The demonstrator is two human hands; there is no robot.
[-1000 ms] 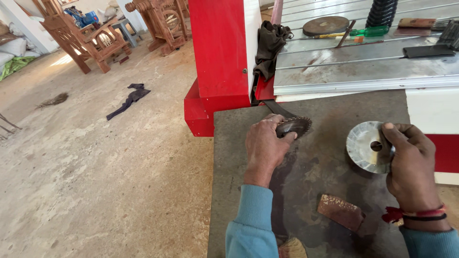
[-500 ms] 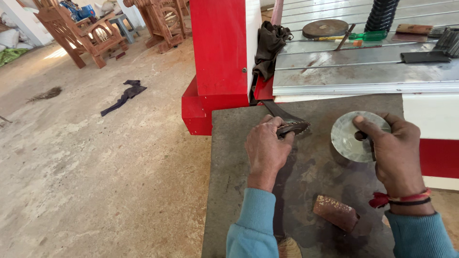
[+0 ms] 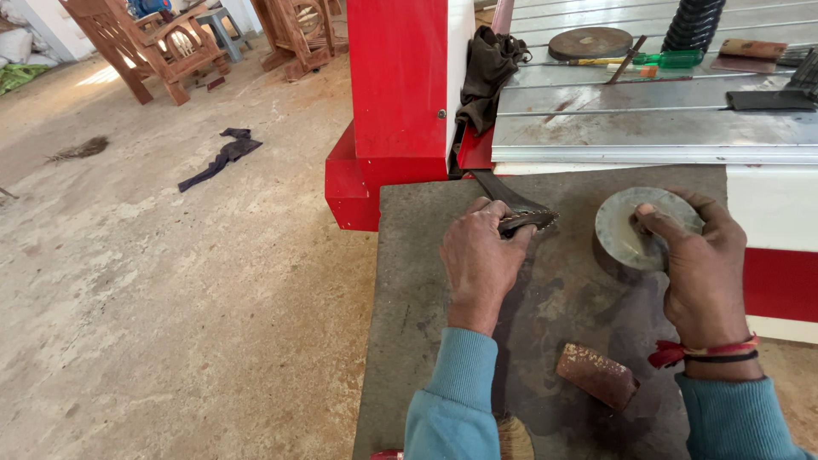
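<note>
My left hand (image 3: 480,260) is closed around a dark metal tool (image 3: 527,221) with a toothed edge, held just above a grey stone slab (image 3: 409,281). My right hand (image 3: 699,255) grips a round grey metal disc (image 3: 626,228) by its centre hole, tilted up off the slab. The two hands are about a hand's width apart. A rusty brown rectangular block (image 3: 596,375) lies on the slab below my right hand.
Behind the slab stands a red machine column (image 3: 396,94) with a dark cloth (image 3: 487,68) hanging beside it. A metal bed (image 3: 648,119) carries a round disc, a green-handled screwdriver and other tools. Wooden chairs (image 3: 145,47) and a dark rag (image 3: 220,158) are on the concrete floor to the left.
My right hand has lifted the disc off the slab and carried it leftward toward the left hand. My left hand keeps the toothed tool in about the same place.
</note>
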